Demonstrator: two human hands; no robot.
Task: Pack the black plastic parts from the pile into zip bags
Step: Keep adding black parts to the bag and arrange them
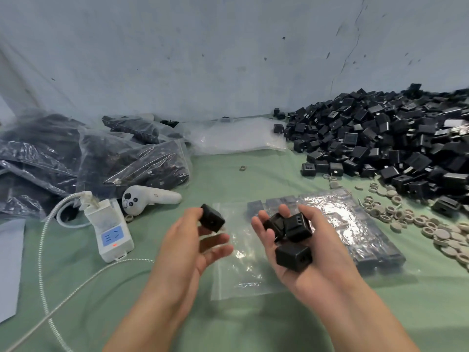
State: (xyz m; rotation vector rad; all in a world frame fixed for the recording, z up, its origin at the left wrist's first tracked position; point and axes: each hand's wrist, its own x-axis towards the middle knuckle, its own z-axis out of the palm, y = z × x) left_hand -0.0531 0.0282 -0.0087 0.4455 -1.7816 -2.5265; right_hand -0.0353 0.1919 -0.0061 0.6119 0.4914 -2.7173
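Observation:
A big pile of black plastic parts point(380, 141) covers the table's right rear. My left hand point(187, 247) pinches one black cube-shaped part point(212, 217) between thumb and fingertips. My right hand point(299, 252) is palm up and cups three black parts point(293, 256), one near the wrist and two near the fingers. An empty clear zip bag point(243, 273) lies flat on the green cloth below and between my hands. Behind my right hand lies a zip bag filled with rows of black parts point(355, 229).
Filled bags of black parts point(96, 158) are heaped at the left rear, with empty clear bags point(241, 135) at the back centre. A white power strip point(109, 229) with cable, a white controller point(149, 199), and scattered grey rings point(431, 224) lie around.

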